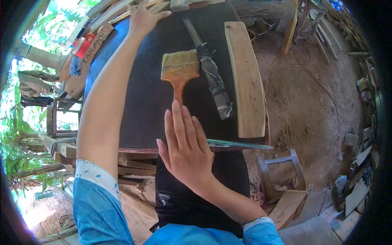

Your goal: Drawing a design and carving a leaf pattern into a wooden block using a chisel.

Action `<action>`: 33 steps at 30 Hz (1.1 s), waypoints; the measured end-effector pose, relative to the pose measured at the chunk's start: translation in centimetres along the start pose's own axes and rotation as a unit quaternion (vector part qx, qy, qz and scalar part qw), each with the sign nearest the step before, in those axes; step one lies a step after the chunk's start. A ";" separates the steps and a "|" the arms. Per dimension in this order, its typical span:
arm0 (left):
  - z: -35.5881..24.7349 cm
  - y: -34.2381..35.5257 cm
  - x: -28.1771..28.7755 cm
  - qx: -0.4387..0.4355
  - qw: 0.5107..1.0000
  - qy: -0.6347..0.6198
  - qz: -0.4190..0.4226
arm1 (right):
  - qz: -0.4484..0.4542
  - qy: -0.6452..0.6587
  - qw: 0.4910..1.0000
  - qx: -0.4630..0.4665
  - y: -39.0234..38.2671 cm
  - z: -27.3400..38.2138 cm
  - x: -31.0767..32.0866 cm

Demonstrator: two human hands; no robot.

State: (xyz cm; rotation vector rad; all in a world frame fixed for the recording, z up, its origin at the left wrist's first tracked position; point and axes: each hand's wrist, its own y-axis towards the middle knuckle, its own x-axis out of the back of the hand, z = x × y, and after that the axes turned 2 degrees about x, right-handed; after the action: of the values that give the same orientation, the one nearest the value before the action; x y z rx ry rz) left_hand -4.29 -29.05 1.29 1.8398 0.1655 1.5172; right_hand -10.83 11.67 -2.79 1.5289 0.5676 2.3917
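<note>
My left hand (145, 18) stretches to the far edge of a dark tabletop (134, 122), fingers apart, over or against wood pieces there; whether it touches them I cannot tell. My right hand (183, 151) is held flat, fingers extended, at the near edge, its middle fingertip at the handle of a wide paintbrush (179, 65) with pale bristles. Right of the brush lies a long tool (214, 83) with a dark wrapped part and a narrow metal strip. A pale wooden board (245, 81) lies along the right edge. A thin greenish strip (245, 143) crosses the near edge beside my right hand.
Stacked wood (98, 30) with a red container (81, 45) lines the table's left edge. A dirt floor (310, 106) with a grey plastic object (281, 159) lies to the right, with scrap boards (359, 188) beyond. More timber (134, 192) sits under the table.
</note>
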 end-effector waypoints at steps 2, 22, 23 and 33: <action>0.2 0.3 -0.8 0.116 0.988 -0.080 0.063 | -0.003 0.008 1.000 0.005 -0.3 -0.1 -0.2; -2.7 -7.2 7.5 -0.136 0.982 -0.101 0.084 | -0.193 0.089 0.976 0.055 -1.3 -0.5 -1.6; -3.9 -8.4 9.1 -0.150 0.980 -0.108 0.077 | -0.232 0.265 0.933 0.074 -1.8 -1.2 -0.9; -20.0 -23.0 25.2 -0.332 0.895 -0.293 0.051 | -0.175 -0.023 0.893 -0.414 -38.1 -13.4 10.1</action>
State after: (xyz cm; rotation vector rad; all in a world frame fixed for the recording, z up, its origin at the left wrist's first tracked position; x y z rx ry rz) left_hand -6.90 9.76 8.25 1.6431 -0.6681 0.8477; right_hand -27.31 47.25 -16.65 0.9841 -0.1878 1.9054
